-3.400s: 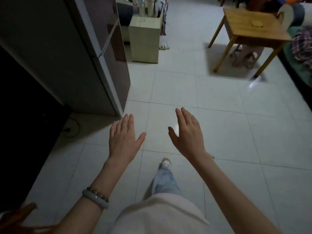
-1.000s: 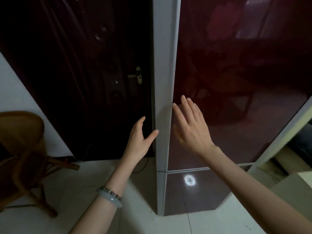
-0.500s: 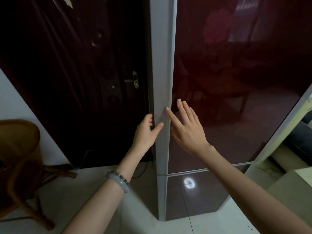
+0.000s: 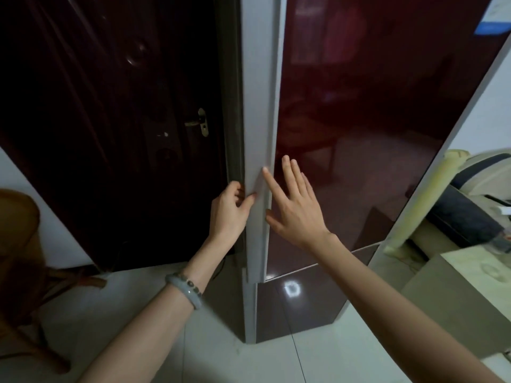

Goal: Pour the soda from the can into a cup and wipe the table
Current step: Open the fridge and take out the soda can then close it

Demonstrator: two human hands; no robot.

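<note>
Frame centre: fingers of the left hand (image 4: 226,214) clamp the fridge door (image 4: 359,120) at its grey edge, fingers of the right hand (image 4: 297,214) splayed on its maroon front; wicker chair (image 4: 19,244) lower left, low cabinet (image 4: 456,299) lower right.

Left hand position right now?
Head view, centre-left: the left hand grips the grey side edge of the upper fridge door, just left of the right hand.

No writing is legible. The blue-and-white sticker (image 4: 495,17) at the far right top of the refrigerator door (image 4: 373,120) is too blurred to read.
</note>
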